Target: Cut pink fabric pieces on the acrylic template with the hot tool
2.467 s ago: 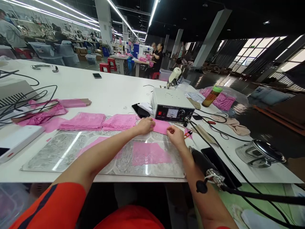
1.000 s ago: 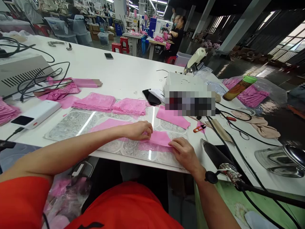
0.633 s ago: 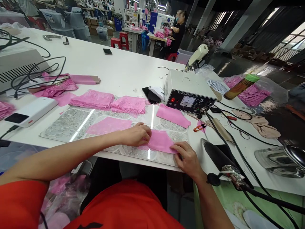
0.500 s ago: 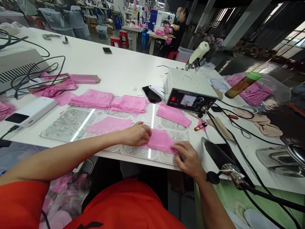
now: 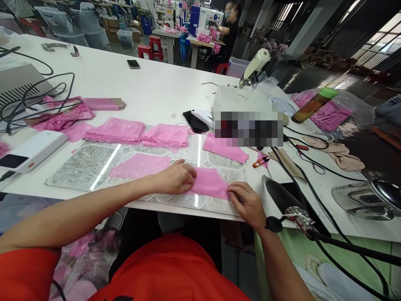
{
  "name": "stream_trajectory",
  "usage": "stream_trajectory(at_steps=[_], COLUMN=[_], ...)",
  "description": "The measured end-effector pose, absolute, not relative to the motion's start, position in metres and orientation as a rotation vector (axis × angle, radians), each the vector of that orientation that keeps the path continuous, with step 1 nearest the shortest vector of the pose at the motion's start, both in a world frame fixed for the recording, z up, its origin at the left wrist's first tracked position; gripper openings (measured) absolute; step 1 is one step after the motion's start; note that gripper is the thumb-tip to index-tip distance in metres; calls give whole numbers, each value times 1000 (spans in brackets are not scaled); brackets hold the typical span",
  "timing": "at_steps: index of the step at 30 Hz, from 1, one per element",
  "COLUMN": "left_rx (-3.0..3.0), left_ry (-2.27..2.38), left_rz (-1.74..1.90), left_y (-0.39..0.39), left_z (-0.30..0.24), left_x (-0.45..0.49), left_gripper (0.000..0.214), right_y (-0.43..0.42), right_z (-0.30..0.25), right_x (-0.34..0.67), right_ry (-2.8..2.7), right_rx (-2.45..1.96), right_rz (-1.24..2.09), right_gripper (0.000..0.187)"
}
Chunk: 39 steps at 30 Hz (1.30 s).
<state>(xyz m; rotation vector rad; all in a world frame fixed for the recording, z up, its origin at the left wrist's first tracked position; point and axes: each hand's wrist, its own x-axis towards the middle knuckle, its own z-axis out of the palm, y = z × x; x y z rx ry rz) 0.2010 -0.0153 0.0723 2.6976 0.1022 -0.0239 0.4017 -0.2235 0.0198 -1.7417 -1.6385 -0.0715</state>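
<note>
At the near side of the marbled board [image 5: 75,167], on the white table [image 5: 156,92], we have one pink cloth piece [image 5: 209,182] lying between two hands. Our left hand [image 5: 177,179] bends over its left end, fingers curled, tips tucked from sight, so pinching or merely pressing, we can't tell. Over at the right edge, our right hand [image 5: 249,205] has its fingers touching the cloth; whether they grip it, we can't tell either. We'd call this positioning and straightening, and the next move calls for a light, even touch at both ends, since thin cloth like this would probably wrinkle if one side pulled alone. Just beyond lies a second pink piece [image 5: 225,148]; leftward, a paler pink piece [image 5: 139,164]; and along the far edge, two pink stacks [image 5: 114,130].
</note>
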Motion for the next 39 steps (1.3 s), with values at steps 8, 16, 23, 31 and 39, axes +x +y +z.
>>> stream_trajectory(at_steps=[8,16,23,31,39], left_rx=[2644,2594,2468,2239,1712], left_ry=[127,111,111,210,541], left_rz=[-9,78,86,127,316], left_y=[-14,-13,-11,-12,15], left_z=[72,71,74,69,79], left_x=[201,203,202,200,176], left_gripper=[18,17,22,14,44], right_y=[-221,-192,-189,-158,-74], right_z=[28,38,31,50,82], right_x=[393,357,374,388,327], right_ry=[-1657,-1795,-1741,-1502,-1823], right_rx=[-1713,-1720,-1915,-1901,-1640], right_rz=[-96,-128,-376,-235,-81], right_gripper=[16,21,19,20,24])
